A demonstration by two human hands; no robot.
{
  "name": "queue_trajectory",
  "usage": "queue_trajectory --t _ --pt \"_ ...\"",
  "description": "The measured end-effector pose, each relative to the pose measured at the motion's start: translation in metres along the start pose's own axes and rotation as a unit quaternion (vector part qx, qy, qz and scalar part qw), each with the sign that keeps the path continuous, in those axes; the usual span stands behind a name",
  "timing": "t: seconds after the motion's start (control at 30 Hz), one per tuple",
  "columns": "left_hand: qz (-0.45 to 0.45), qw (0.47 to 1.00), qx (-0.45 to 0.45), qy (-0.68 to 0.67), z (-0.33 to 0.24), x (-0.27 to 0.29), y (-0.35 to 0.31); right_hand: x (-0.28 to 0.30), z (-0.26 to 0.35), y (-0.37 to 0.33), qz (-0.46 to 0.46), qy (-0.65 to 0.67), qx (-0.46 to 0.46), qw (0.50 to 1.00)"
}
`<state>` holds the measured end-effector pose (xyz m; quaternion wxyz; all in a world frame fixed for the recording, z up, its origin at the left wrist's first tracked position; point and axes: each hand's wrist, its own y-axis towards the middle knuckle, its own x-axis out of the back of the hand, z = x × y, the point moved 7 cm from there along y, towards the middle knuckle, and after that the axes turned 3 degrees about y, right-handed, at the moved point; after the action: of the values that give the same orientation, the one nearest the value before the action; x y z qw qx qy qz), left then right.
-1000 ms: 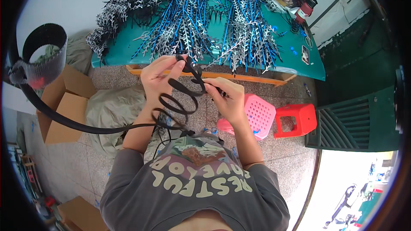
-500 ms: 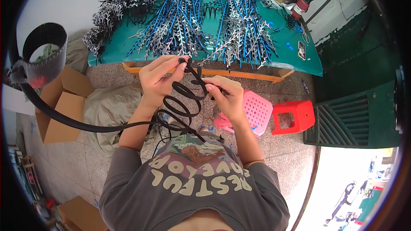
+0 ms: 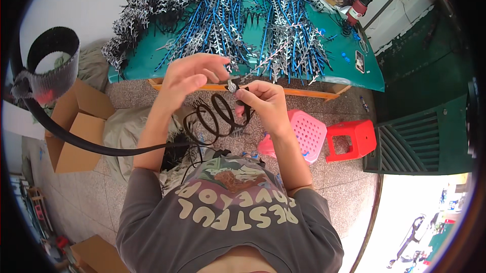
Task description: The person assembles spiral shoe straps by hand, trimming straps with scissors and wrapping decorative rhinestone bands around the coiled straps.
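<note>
Coiled black strip [image 3: 216, 117] hangs on my feed between the hands, in front of the tabletop [image 3: 252, 35]. Leftmost, I see the left hand [image 3: 190, 78] loosely spread, thumb apart from bent fingers, near a small silvery piece [image 3: 232, 86]; the right hand [image 3: 264, 102] pinches the strip, with a pink stool [image 3: 310, 132] beyond.

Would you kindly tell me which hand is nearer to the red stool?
Right: the right hand is left of the red stool; the left hand is farther left.
</note>
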<state>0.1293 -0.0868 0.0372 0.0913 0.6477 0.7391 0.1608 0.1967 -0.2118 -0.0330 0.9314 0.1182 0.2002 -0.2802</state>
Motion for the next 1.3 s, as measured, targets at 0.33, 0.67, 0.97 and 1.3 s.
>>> queue_trajectory --t 0.33,0.67,0.97,1.3 --pt "0.058 0.962 0.065 0.257 0.011 0.001 0.012 0.009 -0.021 0.026 0.01 0.004 0.126 0.992" --pt "0.031 0.912 -0.007 0.41 -0.009 0.01 0.007 0.015 -0.013 -0.016 -0.05 -0.104 -0.013 0.993" --pt "-0.007 0.836 -0.083 0.543 -0.021 -0.008 0.0 0.007 0.004 -0.029 -0.064 -0.223 0.066 0.97" --pt "0.028 0.7 -0.157 0.696 -0.032 -0.041 -0.004 0.005 -0.005 -0.028 -0.075 -0.218 0.006 0.973"
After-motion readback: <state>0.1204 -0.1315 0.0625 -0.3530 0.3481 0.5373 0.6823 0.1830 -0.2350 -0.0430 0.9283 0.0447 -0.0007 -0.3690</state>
